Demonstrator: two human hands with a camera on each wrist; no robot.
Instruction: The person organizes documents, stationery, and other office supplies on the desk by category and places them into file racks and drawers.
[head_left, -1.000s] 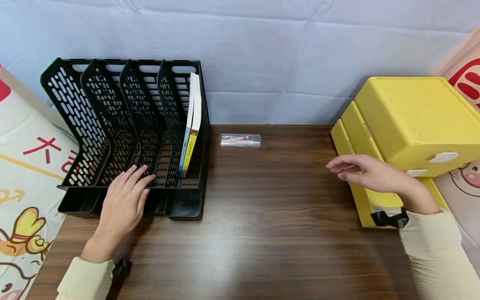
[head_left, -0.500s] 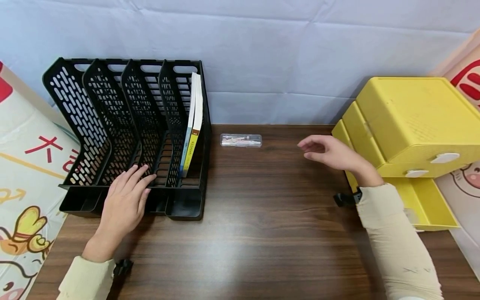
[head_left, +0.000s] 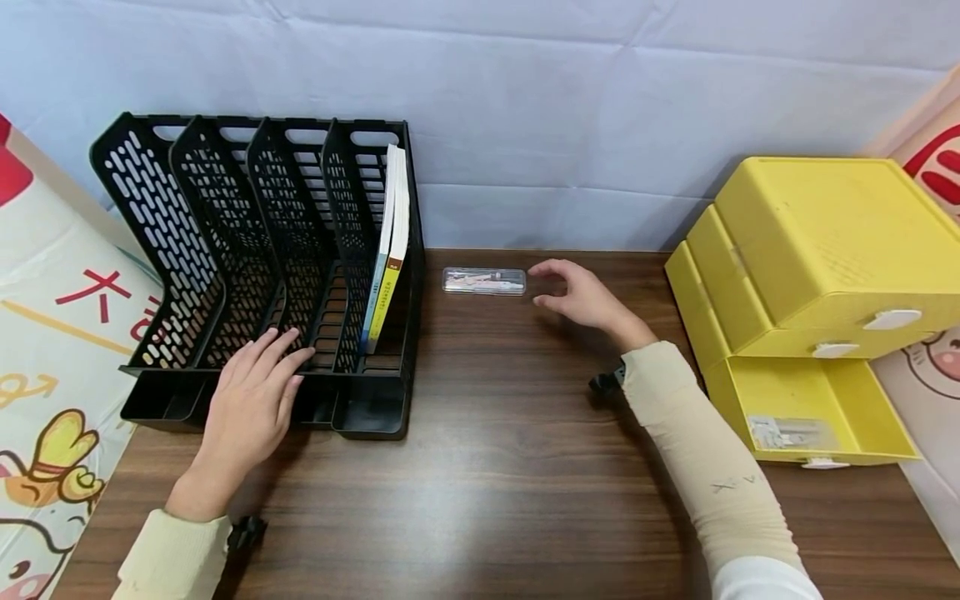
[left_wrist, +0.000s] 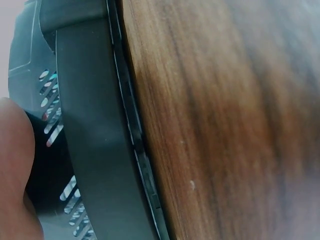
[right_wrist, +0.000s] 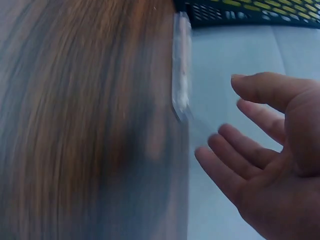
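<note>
My left hand (head_left: pixel 251 404) rests with extended fingers on the front edge of a black desktop file organizer (head_left: pixel 225 372). In the left wrist view, part of that hand (left_wrist: pixel 17 165) shows beside the organizer's black front wall (left_wrist: pixel 95 125). My right hand (head_left: pixel 581 296) is just right of a small clear plastic case (head_left: pixel 483 282) with slim items inside, thumb and fingers parted and holding nothing. The right wrist view shows the same case (right_wrist: pixel 181 75) apart from the fingertips of the right hand (right_wrist: pixel 270 150).
Two thin books (head_left: pixel 386 267) stand in the organizer's rightmost slot. A yellow drawer unit (head_left: pixel 840 225) is at the right, its bottom drawer (head_left: pixel 885 417) pulled out with a clear packet (head_left: pixel 795 433) inside. A pale cloth (head_left: pixel 525 125) hangs behind the wooden table (head_left: pixel 487 500).
My right hand has moved left from beside the yellow drawer unit to the clear case, uncovering the pulled-out drawer. The left hand has stayed on the organizer.
</note>
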